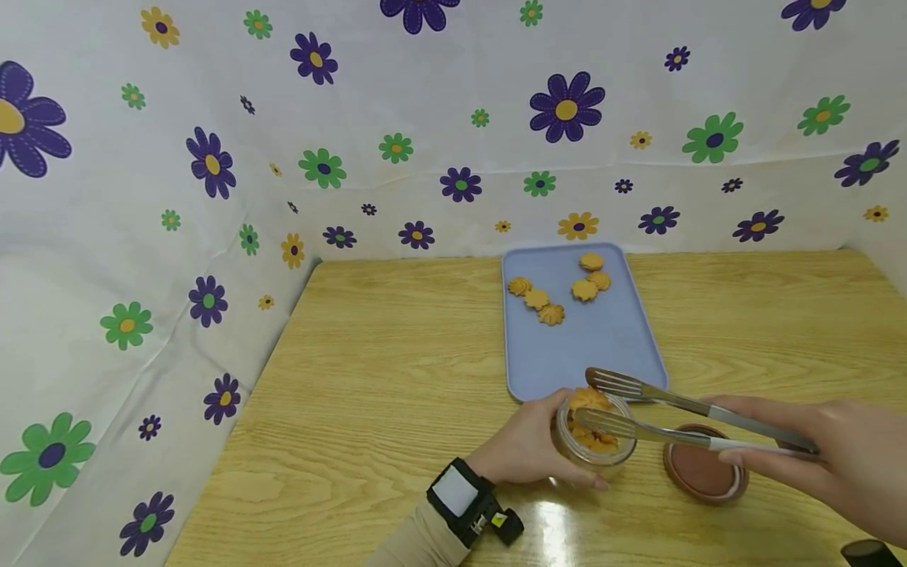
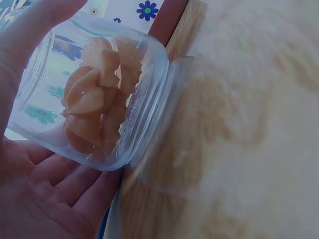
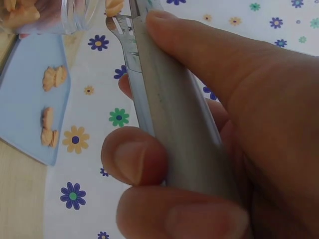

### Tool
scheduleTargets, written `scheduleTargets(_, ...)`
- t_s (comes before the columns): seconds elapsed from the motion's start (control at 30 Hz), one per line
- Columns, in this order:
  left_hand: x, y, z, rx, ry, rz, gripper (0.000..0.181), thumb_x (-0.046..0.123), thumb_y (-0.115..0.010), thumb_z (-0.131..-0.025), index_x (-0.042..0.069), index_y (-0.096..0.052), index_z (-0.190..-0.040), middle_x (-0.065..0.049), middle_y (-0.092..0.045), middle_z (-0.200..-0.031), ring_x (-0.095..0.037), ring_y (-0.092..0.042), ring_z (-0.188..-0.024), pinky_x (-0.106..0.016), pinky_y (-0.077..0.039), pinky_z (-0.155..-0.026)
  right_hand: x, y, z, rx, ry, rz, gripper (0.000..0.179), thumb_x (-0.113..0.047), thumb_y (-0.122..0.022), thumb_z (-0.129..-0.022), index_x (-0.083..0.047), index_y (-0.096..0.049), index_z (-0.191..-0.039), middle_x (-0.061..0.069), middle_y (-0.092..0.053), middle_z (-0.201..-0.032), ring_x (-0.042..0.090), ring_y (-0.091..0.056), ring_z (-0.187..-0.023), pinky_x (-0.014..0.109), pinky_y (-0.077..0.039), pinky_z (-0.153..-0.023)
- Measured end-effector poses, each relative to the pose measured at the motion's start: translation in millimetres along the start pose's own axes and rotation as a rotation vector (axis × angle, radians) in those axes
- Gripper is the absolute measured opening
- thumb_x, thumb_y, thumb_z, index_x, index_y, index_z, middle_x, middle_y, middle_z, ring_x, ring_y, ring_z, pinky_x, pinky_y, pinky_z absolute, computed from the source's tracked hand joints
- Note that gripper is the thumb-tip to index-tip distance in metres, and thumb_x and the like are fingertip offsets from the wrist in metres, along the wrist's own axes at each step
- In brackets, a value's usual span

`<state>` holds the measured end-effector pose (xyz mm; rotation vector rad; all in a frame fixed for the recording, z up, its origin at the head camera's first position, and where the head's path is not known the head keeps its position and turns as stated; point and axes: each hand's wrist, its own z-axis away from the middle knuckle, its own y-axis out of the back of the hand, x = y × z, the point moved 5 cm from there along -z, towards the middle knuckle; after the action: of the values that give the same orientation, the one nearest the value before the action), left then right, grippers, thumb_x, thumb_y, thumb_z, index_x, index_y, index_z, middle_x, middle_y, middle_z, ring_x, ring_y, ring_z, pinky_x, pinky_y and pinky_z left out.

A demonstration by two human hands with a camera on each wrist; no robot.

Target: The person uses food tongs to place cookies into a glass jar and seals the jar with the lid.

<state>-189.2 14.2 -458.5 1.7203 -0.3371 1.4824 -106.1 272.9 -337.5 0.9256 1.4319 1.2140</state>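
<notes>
My left hand [image 1: 527, 441] grips a clear glass jar [image 1: 627, 453] from its left side, thumb and fingers round the wall. Swirled butter cookies [image 2: 94, 104] are piled at the bottom of the jar in the left wrist view. My right hand [image 1: 843, 457] holds metal tongs [image 1: 680, 400] by their grey-white handles [image 3: 184, 114]. The slotted tong tips are spread over the jar's mouth, with a cookie [image 1: 590, 399] between them. In the right wrist view that cookie [image 3: 114, 6] shows by one tong tip, beside the jar's rim.
A blue tray [image 1: 588, 354] behind the jar bears several cookies in two groups. The jar's brown round lid [image 1: 705, 468] lies on the wooden table [image 1: 368, 378] under the tongs. A flower-print cloth [image 1: 453, 102] hangs behind and at the left. A black object [image 1: 870, 553] shows at bottom right.
</notes>
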Motion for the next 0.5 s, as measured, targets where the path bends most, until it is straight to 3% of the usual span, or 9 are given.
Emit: scheduleTargets(0.5, -3.3, -1.6, -0.5, 0.007, 0.022, -0.025, 0.091, 0.040, -0.095, -0.066, 0.024, -0.051, -0.143, 0.011, -0.064, -0.128, -0.003, -0.059, -0.118, -0.025, -0.049, -0.104, 5.9, -16.0, 0.7, -0.088, -0.036, 0.039, 0.069, -0.069, -0.057, -0.089, -0.029, -0.062, -0.144, -0.012, -0.032, -0.047, 0.008, -0.025, -0.042, 0.025, -0.022, -0.044)
